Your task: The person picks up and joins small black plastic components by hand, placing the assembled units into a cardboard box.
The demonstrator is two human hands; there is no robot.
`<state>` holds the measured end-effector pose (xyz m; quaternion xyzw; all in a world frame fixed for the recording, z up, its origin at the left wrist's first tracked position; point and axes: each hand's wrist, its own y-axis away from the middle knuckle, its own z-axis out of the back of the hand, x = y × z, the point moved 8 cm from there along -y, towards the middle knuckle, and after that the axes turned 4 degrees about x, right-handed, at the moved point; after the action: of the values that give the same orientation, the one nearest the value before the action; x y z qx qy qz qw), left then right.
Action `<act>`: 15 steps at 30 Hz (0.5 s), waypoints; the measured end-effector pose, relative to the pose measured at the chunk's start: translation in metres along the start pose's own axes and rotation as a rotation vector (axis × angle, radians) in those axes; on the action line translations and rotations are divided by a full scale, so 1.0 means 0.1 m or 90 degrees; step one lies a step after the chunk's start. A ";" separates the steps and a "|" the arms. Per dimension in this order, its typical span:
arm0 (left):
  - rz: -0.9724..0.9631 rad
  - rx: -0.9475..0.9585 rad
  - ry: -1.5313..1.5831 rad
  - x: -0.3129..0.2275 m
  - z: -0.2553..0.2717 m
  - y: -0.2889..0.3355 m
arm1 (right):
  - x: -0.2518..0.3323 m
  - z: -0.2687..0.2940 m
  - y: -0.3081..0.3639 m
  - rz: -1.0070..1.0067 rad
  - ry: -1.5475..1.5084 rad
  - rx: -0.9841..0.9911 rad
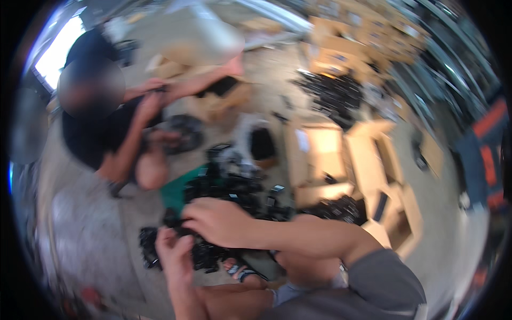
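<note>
My left hand (176, 255) is raised with its fingers bent together, and my right hand (220, 221) reaches across from the right to meet it. Between their fingertips is a small black piece (172, 217), too blurred to tell its kind. Both hands look closed on it, the right one over its upper side. Just beyond and beneath them spreads a heap of shiny black parts (226, 186), partly on a green sheet (178, 188). More black wrapped pieces (151, 246) lie beside my left hand.
Across at the left sits a person in dark clothes (101, 133), hands working at a small dark thing. Open cardboard boxes (325, 152) stand at the right, with black parts (336, 96) piled beyond. Stacked cartons (368, 32) and metal profiles (453, 53) are at the back right.
</note>
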<state>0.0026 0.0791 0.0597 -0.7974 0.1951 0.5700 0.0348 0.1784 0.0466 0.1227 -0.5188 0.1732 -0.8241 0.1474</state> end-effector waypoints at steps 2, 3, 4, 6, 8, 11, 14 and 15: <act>0.027 0.049 0.023 -0.05 -0.33 -0.03 | -0.07 0.08 0.06 -0.021 0.087 0.016; 0.026 0.065 0.036 -0.01 -0.36 -0.08 | -0.06 0.13 0.07 -0.023 0.086 0.009; 0.030 0.087 0.054 0.04 -0.36 -0.10 | -0.05 0.17 0.08 -0.033 0.091 0.002; 0.026 0.074 0.070 0.09 -0.31 -0.07 | -0.05 0.16 0.07 -0.071 0.072 0.003; 0.044 0.053 0.073 0.12 -0.23 -0.02 | -0.07 0.14 0.08 -0.149 -0.021 0.026; 0.036 0.057 0.070 0.18 -0.19 -0.03 | -0.05 0.10 0.10 -0.105 -0.030 0.044; 0.046 0.059 0.055 0.16 -0.27 -0.02 | -0.10 0.09 0.09 -0.108 -0.025 0.053; 0.050 0.066 0.058 0.15 -0.29 -0.02 | -0.10 0.09 0.08 -0.131 -0.041 0.061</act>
<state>0.0336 0.0692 0.0552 -0.8113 0.2570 0.5233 0.0445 0.1917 0.0422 0.1146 -0.5521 0.0742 -0.8253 0.0919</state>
